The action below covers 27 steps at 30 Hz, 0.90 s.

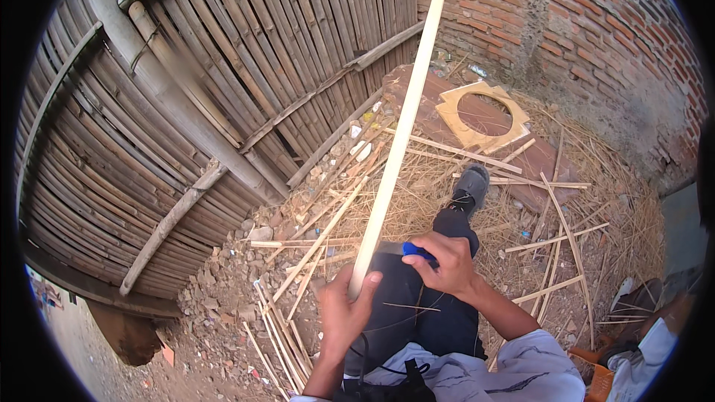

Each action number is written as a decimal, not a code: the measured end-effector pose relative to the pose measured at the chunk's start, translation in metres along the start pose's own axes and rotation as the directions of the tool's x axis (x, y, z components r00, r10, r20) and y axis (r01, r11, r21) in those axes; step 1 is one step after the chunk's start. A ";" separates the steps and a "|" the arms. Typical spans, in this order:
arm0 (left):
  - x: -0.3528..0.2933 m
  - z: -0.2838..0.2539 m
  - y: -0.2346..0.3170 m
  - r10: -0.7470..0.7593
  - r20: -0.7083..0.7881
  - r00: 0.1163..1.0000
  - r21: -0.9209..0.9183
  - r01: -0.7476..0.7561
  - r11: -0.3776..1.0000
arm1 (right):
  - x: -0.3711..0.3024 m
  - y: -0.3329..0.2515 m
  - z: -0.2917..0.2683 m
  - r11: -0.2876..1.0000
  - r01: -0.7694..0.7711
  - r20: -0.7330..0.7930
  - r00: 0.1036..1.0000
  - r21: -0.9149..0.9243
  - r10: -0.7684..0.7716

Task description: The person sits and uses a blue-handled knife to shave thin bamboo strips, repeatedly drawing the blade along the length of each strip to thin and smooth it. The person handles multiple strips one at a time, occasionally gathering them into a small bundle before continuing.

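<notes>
My left hand (345,311) is closed round the lower end of a long pale wooden strip (402,134), which slants up and away toward the brick wall. In my right hand (447,262) is a knife with a blue handle (418,252), gripped between thumb and fingers. Its greyish blade points left toward the strip, just above my left hand; whether it touches the wood I cannot tell. Both hands are over my dark trousers (395,290). A thin splinter (411,307) lies across my lap.
Several pale strips (324,238) lie on rubble and straw, and more are bundled beside my left forearm. A bamboo fence (223,52) stands at left, a brick wall (491,15) behind. A board with a round hole (480,108) lies ahead. Another person's sleeve (655,342) shows at lower right.
</notes>
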<state>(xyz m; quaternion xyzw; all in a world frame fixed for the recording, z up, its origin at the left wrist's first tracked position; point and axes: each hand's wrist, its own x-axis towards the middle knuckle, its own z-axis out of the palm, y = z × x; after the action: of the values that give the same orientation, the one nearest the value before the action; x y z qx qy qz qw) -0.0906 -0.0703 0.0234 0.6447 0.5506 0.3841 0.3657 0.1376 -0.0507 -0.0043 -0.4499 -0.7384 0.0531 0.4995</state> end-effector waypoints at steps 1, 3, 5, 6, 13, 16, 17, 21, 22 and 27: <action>0.001 0.003 0.002 0.012 0.008 1.000 0.000 -0.012 1.000 | 0.000 -0.005 0.002 1.000 0.004 0.032 0.999 -0.010 -0.004; 0.002 0.007 0.014 0.078 -0.008 0.997 0.009 -0.078 0.997 | 0.000 -0.014 0.004 0.999 0.015 0.093 0.996 -0.028 -0.012; 0.003 0.009 0.017 0.104 -0.012 0.995 0.022 -0.103 0.994 | 0.000 -0.015 0.010 0.998 0.045 0.073 0.996 -0.047 -0.042; 0.003 0.010 0.017 0.097 -0.008 0.995 0.031 -0.096 0.995 | 0.000 -0.016 0.010 0.998 0.048 0.074 0.996 -0.052 -0.044; 0.001 0.013 0.013 0.097 -0.022 0.995 0.069 -0.095 0.993 | 0.000 -0.016 0.008 0.990 0.048 0.048 0.998 -0.131 -0.042; 0.002 0.013 0.010 0.158 -0.032 0.987 0.132 -0.152 0.979 | 0.002 -0.015 0.003 0.994 0.024 0.090 0.996 -0.105 -0.014; 0.003 0.013 0.008 0.141 -0.017 0.990 0.140 -0.138 0.980 | 0.001 -0.014 0.003 0.992 0.021 0.062 0.998 -0.125 -0.014; -0.014 0.002 0.005 -0.030 0.072 0.997 0.192 0.016 0.981 | 0.023 0.020 -0.017 0.970 -0.156 -0.226 0.968 -0.189 0.111; -0.022 -0.002 0.004 -0.097 0.105 0.990 0.211 0.073 0.975 | 0.033 0.035 -0.028 0.954 -0.227 -0.276 0.946 -0.194 0.169; -0.040 -0.016 -0.039 -0.142 0.178 0.974 0.078 0.130 0.988 | 0.044 0.080 -0.060 0.933 -0.252 -0.302 0.938 -0.258 0.170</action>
<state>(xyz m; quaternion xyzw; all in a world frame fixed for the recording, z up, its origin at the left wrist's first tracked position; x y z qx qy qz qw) -0.1259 -0.1042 -0.0079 0.6499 0.5698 0.2788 0.4186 0.2294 0.0055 0.0140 -0.5992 -0.6086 -0.0659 0.5160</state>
